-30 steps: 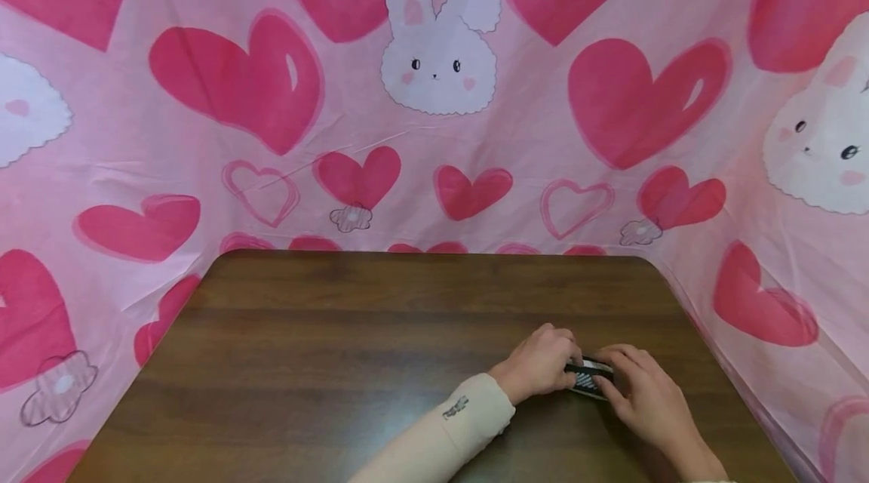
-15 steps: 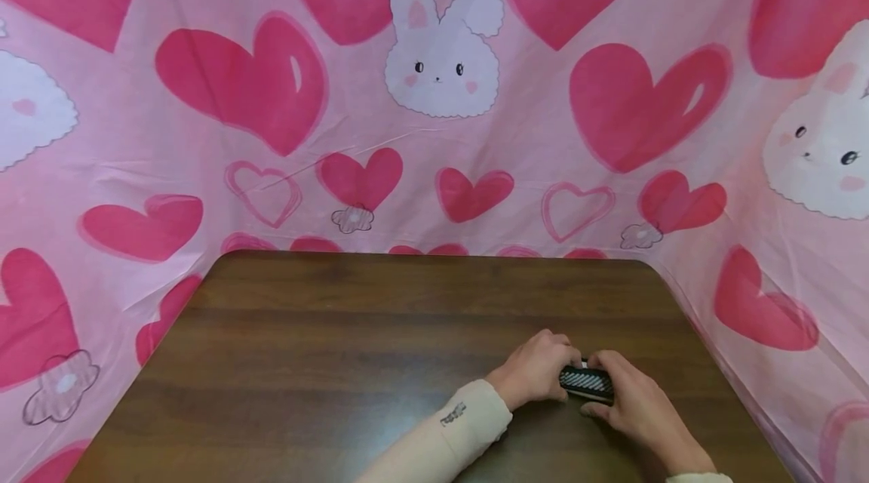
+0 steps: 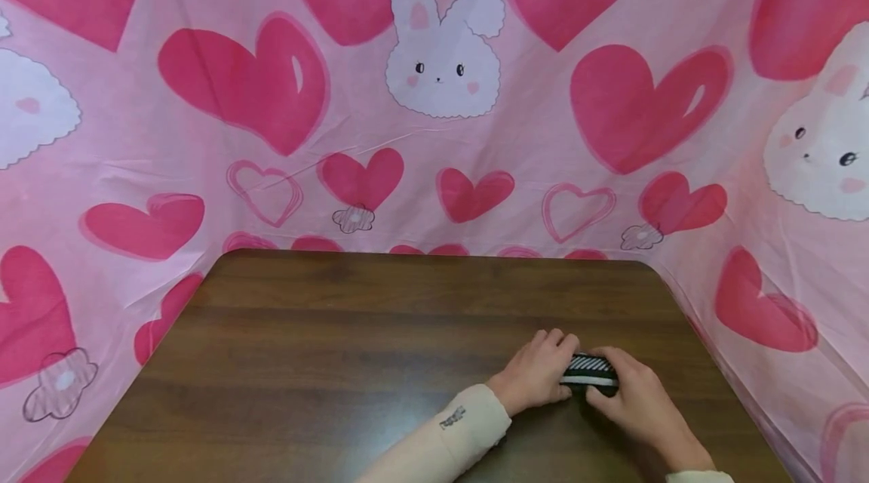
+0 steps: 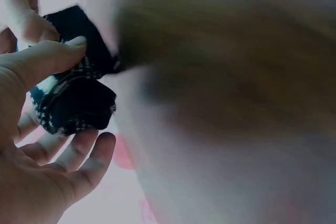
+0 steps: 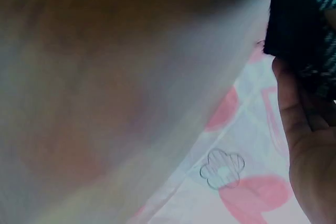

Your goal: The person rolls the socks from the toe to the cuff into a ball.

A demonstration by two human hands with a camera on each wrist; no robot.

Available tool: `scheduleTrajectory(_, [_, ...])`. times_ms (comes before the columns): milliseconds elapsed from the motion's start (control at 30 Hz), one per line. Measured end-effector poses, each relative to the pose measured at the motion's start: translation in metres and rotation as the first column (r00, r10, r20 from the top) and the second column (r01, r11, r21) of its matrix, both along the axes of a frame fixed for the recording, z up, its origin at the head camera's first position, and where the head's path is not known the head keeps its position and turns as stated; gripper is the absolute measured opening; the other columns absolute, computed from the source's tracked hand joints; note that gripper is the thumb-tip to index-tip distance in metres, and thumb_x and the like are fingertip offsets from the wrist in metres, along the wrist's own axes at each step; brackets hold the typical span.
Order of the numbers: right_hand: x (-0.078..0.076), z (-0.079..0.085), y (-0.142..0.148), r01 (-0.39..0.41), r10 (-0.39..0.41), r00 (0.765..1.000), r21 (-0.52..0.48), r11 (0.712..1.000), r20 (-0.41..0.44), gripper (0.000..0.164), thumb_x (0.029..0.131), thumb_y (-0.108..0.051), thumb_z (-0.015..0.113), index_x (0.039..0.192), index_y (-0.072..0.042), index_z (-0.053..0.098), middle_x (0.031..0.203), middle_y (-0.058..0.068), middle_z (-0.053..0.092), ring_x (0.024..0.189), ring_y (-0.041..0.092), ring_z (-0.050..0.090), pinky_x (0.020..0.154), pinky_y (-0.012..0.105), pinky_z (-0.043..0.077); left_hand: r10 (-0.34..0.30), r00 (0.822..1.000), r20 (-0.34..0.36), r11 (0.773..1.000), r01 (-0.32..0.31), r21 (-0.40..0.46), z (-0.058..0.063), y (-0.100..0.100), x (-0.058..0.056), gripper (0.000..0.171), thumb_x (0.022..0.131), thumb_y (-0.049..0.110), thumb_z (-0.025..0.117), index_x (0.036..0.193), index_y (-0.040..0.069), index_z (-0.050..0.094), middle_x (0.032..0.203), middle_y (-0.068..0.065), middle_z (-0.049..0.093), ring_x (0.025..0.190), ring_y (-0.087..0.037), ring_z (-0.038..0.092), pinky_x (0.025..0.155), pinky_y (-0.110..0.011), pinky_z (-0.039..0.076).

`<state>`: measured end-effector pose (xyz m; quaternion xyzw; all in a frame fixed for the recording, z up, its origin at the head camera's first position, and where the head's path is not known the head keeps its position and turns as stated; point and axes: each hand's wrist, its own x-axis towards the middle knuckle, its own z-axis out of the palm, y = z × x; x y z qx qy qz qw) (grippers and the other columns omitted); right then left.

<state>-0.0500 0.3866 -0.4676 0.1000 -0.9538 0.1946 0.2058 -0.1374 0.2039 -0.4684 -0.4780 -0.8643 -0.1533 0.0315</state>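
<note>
While our left grip (image 3: 538, 371) pinches its 9 o'clock end, the folded black-and-white knit (image 3: 589, 370), toward 3 o'clock on the worktop (image 3: 339, 362), should handle light and soft; we'd hold both ends, our right grip (image 3: 641, 398) pinching 3 o'clock.

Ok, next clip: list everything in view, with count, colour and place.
Knit bundle: 1, black and white, between the hands; number of pieces unclear
Table: 1, brown wood-look, beneath the hands
Cloth backdrop: sheet count unclear, pink, behind and beside the table
Printed rabbits: 3 in the head view, white, on the backdrop, two cut off
Printed hearts: many, pink to red, across the backdrop
Printed flowers: 3 in the head view, dark-outlined, low on the backdrop
Sleeves: 2, cream, one per arm
Left hand: 1, bare, gripping the bundle
Right hand: 1, bare, gripping the bundle
</note>
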Motion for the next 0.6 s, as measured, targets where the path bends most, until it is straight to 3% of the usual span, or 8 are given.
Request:
scheduleTrajectory(167, [0.005,0.019,0.009,0.034,-0.036,0.999,-0.131,0.991,-0.013,0.055,0.063,-0.004,0.087,0.114,-0.011,0.066,0.096,0.003,0.069,0.076,0.010,0.060,0.063,0.020,0.047,-0.022,0.984,0.175,0.991,-0.001,0.131,0.020,0.001,-0.003,0.054,0.081,0.036,0.085,0.124,0.020,0.058,0.108,0.009,0.056,0.094,-0.004,0.049,0.079,-0.012,0.040])
scheduleTrajectory(233, [0.007,0.029,0.012,0.048,-0.045,0.999,-0.205,0.978,0.015,0.055,0.067,-0.002,0.086,0.117,-0.013,0.066,0.095,0.005,0.069,0.074,0.008,0.059,0.062,0.018,0.046,-0.044,0.963,0.266,0.980,-0.011,0.201,0.029,0.002,-0.003,0.053,0.081,0.036,0.085,0.124,0.021,0.059,0.107,0.011,0.058,0.092,-0.001,0.050,0.078,-0.011,0.039])
scheduleTrajectory(300, [0.009,0.039,0.014,0.056,-0.040,0.997,-0.291,0.955,0.062,0.052,0.074,-0.001,0.084,0.121,-0.013,0.065,0.098,0.008,0.068,0.075,0.008,0.059,0.061,0.020,0.048,-0.070,0.921,0.384,0.959,-0.043,0.279,0.037,0.001,-0.002,0.051,0.080,0.035,0.085,0.123,0.020,0.062,0.104,0.013,0.059,0.090,0.000,0.051,0.075,-0.011,0.041])
scheduleTrajectory(333, [0.010,0.043,0.015,0.056,-0.030,0.996,-0.335,0.941,0.082,0.050,0.077,-0.001,0.081,0.123,-0.012,0.064,0.100,0.009,0.067,0.076,0.008,0.060,0.061,0.022,0.050,-0.086,0.891,0.446,0.946,-0.068,0.317,0.039,0.001,-0.002,0.050,0.080,0.035,0.085,0.122,0.020,0.063,0.103,0.014,0.060,0.088,0.001,0.052,0.073,-0.012,0.043])
scheduleTrajectory(367, [0.011,0.047,0.016,0.051,-0.014,0.995,-0.380,0.923,0.100,0.049,0.081,-0.001,0.079,0.126,-0.012,0.063,0.101,0.009,0.066,0.078,0.009,0.061,0.061,0.024,0.051,-0.104,0.848,0.520,0.930,-0.103,0.354,0.041,0.001,-0.001,0.048,0.080,0.034,0.086,0.121,0.020,0.064,0.101,0.014,0.061,0.086,0.001,0.054,0.071,-0.013,0.045])
scheduleTrajectory(467, [0.010,0.051,0.018,0.021,0.049,0.990,-0.490,0.871,0.130,0.043,0.089,0.001,0.071,0.130,-0.008,0.059,0.104,0.006,0.065,0.083,0.012,0.063,0.063,0.028,0.055,-0.162,0.677,0.718,0.877,-0.234,0.419,0.045,-0.001,0.001,0.040,0.080,0.030,0.086,0.115,0.020,0.068,0.096,0.013,0.063,0.079,-0.004,0.059,0.065,-0.022,0.053])
scheduleTrajectory(533, [0.009,0.047,0.018,-0.006,0.097,0.986,-0.554,0.832,0.136,0.041,0.093,0.002,0.066,0.132,-0.005,0.057,0.104,0.003,0.065,0.083,0.013,0.065,0.064,0.030,0.056,-0.182,0.563,0.806,0.850,-0.323,0.417,0.045,-0.003,0.003,0.036,0.081,0.026,0.086,0.112,0.018,0.070,0.092,0.010,0.064,0.075,-0.008,0.062,0.063,-0.027,0.055])
scheduleTrajectory(600, [0.008,0.041,0.018,-0.003,0.119,0.981,-0.605,0.796,0.152,0.038,0.096,0.001,0.064,0.133,-0.002,0.056,0.103,-0.001,0.066,0.083,0.013,0.066,0.064,0.031,0.057,-0.186,0.472,0.861,0.830,-0.394,0.395,0.043,-0.004,0.005,0.032,0.081,0.024,0.085,0.108,0.017,0.071,0.089,0.007,0.065,0.073,-0.011,0.064,0.064,-0.032,0.057])
